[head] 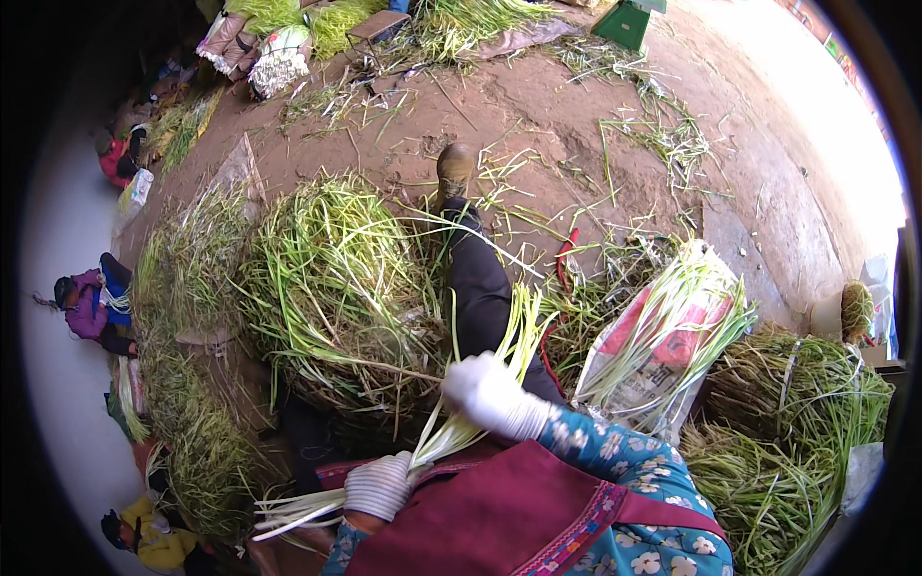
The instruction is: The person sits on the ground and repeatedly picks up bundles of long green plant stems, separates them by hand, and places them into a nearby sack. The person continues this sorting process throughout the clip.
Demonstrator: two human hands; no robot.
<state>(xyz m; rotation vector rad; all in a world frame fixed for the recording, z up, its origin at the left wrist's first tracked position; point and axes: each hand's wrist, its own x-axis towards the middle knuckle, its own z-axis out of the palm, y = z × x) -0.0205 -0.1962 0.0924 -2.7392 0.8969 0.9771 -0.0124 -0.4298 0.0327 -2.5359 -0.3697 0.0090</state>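
My left hand (378, 486), in a ribbed white glove, is closed around a bunch of chive-like greens (448, 438) over my lap. The bunch's white stalk ends (301, 510) stick out to the left of it. Farther up the same bunch is my right hand (493, 396), in a white glove, slightly blurred and closed like a fist. Yellow-green leaf tips (524, 324) fan out beyond it over my leg. A maroon apron (497, 515) covers my lap. Left of my leg lies a large heap of loose greens (335, 266).
To the right, pale greens (691, 309) lie on a printed sack (619, 345). Tied bundles (774, 392) are stacked beyond. A red strap (566, 259) lies near my leg. Several people sit along the left, one in purple (86, 306). A green scale (623, 27) stands far off.
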